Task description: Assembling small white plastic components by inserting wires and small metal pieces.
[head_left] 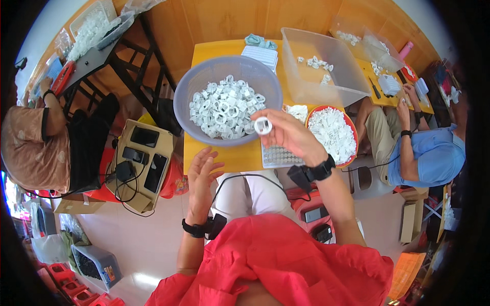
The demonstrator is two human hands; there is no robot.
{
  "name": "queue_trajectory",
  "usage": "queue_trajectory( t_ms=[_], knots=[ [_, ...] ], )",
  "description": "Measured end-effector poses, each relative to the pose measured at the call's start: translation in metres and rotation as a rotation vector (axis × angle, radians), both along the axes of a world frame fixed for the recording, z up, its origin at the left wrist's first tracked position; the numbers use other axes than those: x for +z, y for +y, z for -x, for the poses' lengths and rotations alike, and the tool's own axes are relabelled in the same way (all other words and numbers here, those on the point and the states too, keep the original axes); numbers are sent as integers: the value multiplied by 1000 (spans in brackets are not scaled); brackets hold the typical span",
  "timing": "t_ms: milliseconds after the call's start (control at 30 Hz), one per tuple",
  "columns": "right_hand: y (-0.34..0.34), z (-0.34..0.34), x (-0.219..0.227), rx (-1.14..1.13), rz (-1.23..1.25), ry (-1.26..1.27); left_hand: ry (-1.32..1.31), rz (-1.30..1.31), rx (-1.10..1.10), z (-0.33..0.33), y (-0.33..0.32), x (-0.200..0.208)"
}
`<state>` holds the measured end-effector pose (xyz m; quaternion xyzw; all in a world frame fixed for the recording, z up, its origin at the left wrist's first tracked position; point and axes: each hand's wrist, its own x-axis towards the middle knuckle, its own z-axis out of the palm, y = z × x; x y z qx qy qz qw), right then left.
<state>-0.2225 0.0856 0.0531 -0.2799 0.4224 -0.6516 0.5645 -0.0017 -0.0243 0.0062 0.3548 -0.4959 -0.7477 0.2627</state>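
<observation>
My right hand (293, 133) pinches a small round white plastic part (263, 125) between thumb and fingers, just off the right rim of a grey-purple basket (179, 109). Inside that basket lies a heap of similar white plastic parts (224, 108). My left hand (200, 178) is raised by the table's front edge, fingers apart, with nothing in it. Partly under my right hand is a tray of round white pieces (279, 156). To its right stands a red-rimmed bowl (352, 127) full of small white pieces (332, 133).
A clear plastic bin (326, 94) with a few white parts sits at the table's back right. A stack of white trays (260, 57) lies behind the basket. On the left, a cardboard box (133, 176) carries phones and cables. Co-workers sit on both sides.
</observation>
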Motion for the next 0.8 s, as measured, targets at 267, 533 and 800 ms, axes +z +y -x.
queue_trajectory(
  t_ms=[267, 533, 800],
  knots=[
    [27, -48, -13, 4, -57, -112, 223, 18, -273, 27, 29, 28],
    [29, -61, -23, -71, -179, 192, 131, -33, -259, 29, 36, 15],
    [39, -94, -45, -539, -38, 383, 147, -117, -213, 33, 52, 9]
  ],
)
